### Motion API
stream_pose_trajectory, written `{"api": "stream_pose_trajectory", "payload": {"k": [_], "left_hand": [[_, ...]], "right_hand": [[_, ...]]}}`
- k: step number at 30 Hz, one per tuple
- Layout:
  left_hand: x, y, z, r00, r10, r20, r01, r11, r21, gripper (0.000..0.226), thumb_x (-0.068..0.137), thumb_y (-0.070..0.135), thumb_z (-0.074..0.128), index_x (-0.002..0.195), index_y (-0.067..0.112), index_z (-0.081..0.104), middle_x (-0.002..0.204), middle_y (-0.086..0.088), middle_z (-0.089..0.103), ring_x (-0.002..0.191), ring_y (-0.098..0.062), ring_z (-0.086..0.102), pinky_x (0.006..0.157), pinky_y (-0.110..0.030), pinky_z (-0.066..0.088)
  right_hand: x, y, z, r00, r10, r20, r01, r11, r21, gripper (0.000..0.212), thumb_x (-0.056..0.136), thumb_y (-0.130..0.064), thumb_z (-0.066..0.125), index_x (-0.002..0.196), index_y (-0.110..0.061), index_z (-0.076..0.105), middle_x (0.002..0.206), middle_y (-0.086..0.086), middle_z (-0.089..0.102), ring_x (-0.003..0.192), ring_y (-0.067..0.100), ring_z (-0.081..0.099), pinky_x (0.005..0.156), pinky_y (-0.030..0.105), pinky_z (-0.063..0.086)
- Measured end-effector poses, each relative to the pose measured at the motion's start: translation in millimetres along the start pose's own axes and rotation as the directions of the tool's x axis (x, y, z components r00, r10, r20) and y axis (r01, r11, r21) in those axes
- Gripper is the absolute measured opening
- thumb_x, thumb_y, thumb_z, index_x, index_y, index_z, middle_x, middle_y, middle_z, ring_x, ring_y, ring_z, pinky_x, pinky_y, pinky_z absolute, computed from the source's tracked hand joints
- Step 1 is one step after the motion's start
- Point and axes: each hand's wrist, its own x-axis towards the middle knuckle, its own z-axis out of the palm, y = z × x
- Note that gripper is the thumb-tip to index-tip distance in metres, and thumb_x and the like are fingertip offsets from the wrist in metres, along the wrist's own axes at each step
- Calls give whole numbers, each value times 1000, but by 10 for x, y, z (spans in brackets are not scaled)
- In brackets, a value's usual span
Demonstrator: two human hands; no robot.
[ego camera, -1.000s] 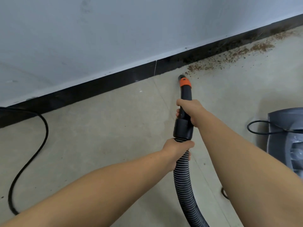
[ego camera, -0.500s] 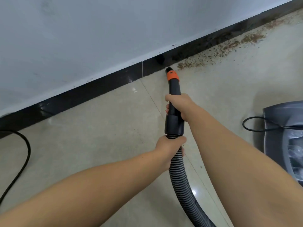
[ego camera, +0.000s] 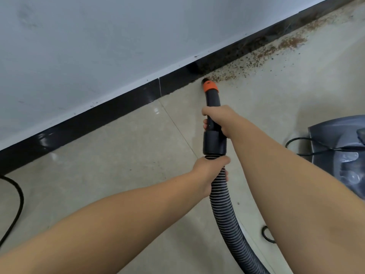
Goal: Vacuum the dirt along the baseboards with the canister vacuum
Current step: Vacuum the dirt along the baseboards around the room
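Observation:
A black vacuum nozzle (ego camera: 213, 99) with an orange collar points at the foot of the black baseboard (ego camera: 118, 107). Its tip touches the left end of a trail of brown dirt (ego camera: 256, 58) that runs along the baseboard to the upper right. My right hand (ego camera: 219, 117) grips the nozzle tube above its wide cuff. My left hand (ego camera: 209, 171) grips the ribbed grey hose (ego camera: 227, 218) just below the cuff. The grey canister vacuum (ego camera: 339, 147) sits on the floor at the right edge, partly cut off.
A pale wall rises above the baseboard. A black power cable (ego camera: 16, 202) loops on the tiled floor at the left edge. Another thin black cord (ego camera: 296, 144) lies by the canister, and a small loop of cord (ego camera: 265, 234) shows beside my right forearm.
The nozzle has moved right along the baseboard and its tip now reaches the dirt trail. Both hands keep the same hold. The view has shifted right, so less of the left cable shows.

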Motion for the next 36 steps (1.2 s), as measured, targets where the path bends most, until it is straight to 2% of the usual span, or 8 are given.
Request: {"api": "stream_pose_trajectory", "payload": {"k": [5,8,17,25,31,36], "left_hand": [[94,77,-174,1000,-6,-23,6,1000,22,20,86,15,67,101,5,58,67,-8,57,53,-19,54,59,-29,49],[153,97,-126,1000,-16,-10,16,998,59,21,86,15,67,102,5,58,68,-9,57,53,-19,54,57,-28,49],[395,472,105,999,24,22,-26,993,119,17,89,15,65,82,7,51,65,-9,56,52,-19,53,53,-27,48],[442,543,125,1000,21,7,-22,993,115,17,89,15,65,83,7,51,66,-9,54,52,-19,52,53,-27,47],[224,161,-53,992,34,-119,-25,997,79,16,89,15,65,85,8,51,66,-8,55,51,-17,52,50,-24,48],[36,-171,-43,981,80,-175,-65,994,92,17,87,14,65,93,6,52,78,-12,54,61,-20,51,63,-29,47]], "right_hand": [[99,-33,197,1000,-12,12,12,1000,8,11,83,-4,59,84,-5,48,61,10,54,43,18,52,42,22,48],[183,-13,103,999,-10,-39,11,1000,13,12,83,-5,59,82,-6,48,62,10,55,45,19,53,42,21,48],[540,-301,-194,996,-28,-81,32,998,50,14,85,-4,58,82,-6,44,62,11,53,39,17,52,40,21,47],[637,-325,-221,992,-23,-123,32,997,70,13,84,-5,59,89,-6,48,62,9,55,39,16,54,44,23,50],[308,-25,12,1000,-3,7,2,993,121,11,83,-6,59,85,-5,49,60,9,54,40,18,53,45,24,49],[56,199,9,967,41,251,-81,985,151,10,84,-9,59,83,-9,50,55,5,54,40,15,52,47,24,51]]}}
